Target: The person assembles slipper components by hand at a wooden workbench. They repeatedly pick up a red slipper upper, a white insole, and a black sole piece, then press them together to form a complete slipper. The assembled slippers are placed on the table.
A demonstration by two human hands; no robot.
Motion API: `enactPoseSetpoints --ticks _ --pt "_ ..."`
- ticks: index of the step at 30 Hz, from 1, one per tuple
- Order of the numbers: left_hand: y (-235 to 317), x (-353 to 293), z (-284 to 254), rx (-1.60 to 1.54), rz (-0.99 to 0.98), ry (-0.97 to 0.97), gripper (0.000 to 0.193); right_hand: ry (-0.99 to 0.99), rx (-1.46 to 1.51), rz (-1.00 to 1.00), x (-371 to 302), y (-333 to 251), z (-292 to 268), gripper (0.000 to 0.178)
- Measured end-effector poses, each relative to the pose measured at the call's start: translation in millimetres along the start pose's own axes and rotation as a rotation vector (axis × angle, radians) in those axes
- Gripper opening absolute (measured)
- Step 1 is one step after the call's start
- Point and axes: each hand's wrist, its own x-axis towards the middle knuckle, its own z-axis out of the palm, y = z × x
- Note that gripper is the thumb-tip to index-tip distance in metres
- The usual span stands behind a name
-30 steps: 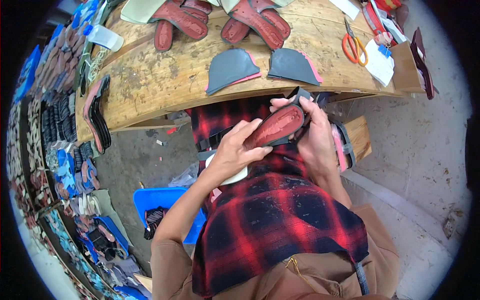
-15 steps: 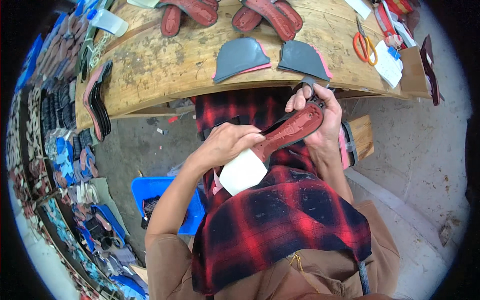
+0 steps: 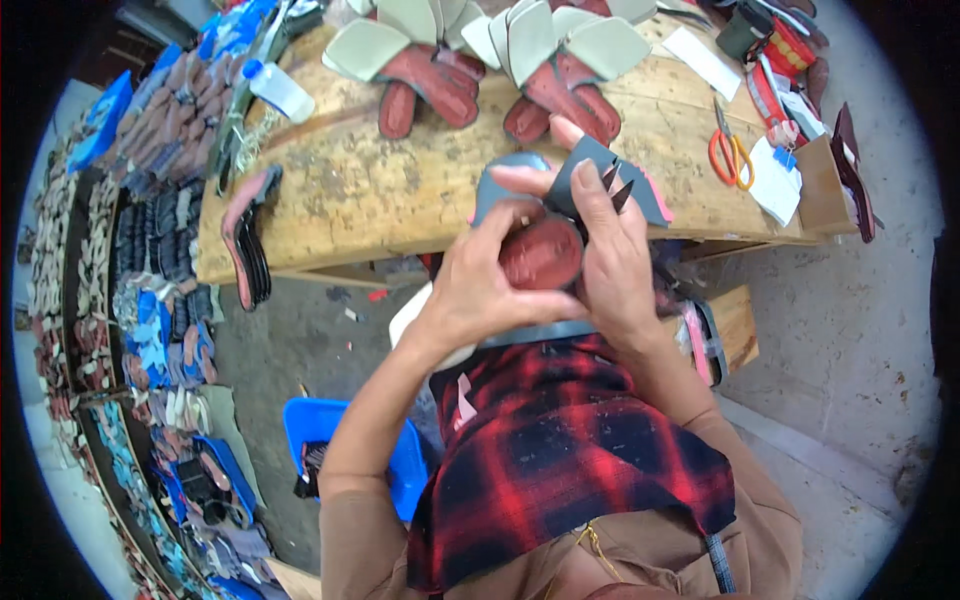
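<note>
My left hand (image 3: 465, 275) curls round a dark red shoe sole (image 3: 545, 255), which is seen nearly end-on. A pale white heel end (image 3: 405, 312) shows beside my left wrist. My right hand (image 3: 620, 270) is closed on a dark grey upper piece (image 3: 575, 180) at the sole's far side. Two dark pointed tips (image 3: 622, 192) stick out by its thumb; what they belong to is hidden. Behind my hands, grey upper pieces with pink backing (image 3: 652, 195) lie on the table's near edge, partly covered.
Red soles with white heel ends (image 3: 430, 85) are stacked on the wooden table (image 3: 340, 190). Orange-handled scissors (image 3: 730, 155) lie to the right, a white bottle (image 3: 280, 92) to the left. A blue bin (image 3: 405, 470) stands on the floor. Shelves of shoe parts (image 3: 90, 300) line the left.
The sole has turned from slanting across my lap to nearly end-on, and both hands have drawn together round it. A grey upper piece is now in my right hand. The view has tilted up.
</note>
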Motion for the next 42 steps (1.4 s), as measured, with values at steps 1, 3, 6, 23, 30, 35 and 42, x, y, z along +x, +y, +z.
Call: enactPoseSetpoints --ticks 1,3,6,23,30,35,42 --pt "0 -9 -2 -0.156 0.008 -0.041 0.094 -0.051 -0.048 0.032 4 -10 -4 0.042" --pt "-3 -22 4 -0.460 -0.057 -0.117 0.094 -0.133 -0.086 0.167 10 -16 -26 0.032" --pt "-6 -33 22 -0.773 -0.200 -0.127 0.100 -0.046 -0.013 0.170 5 5 -45 0.024" --pt "-25 28 25 0.083 0.272 0.320 0.071 0.046 -0.097 -0.155 -52 17 -58 0.013" --pt "-6 68 49 -0.146 0.035 0.389 0.063 0.146 -0.411 -0.502 36 30 -57 0.015" --pt "-2 77 38 -1.046 -0.328 0.215 0.031 0.095 -0.188 -0.129 30 6 -57 0.021" --pt "-25 59 59 -0.973 -0.245 0.436 0.027 -0.083 -0.222 0.038 -37 20 -76 0.023"
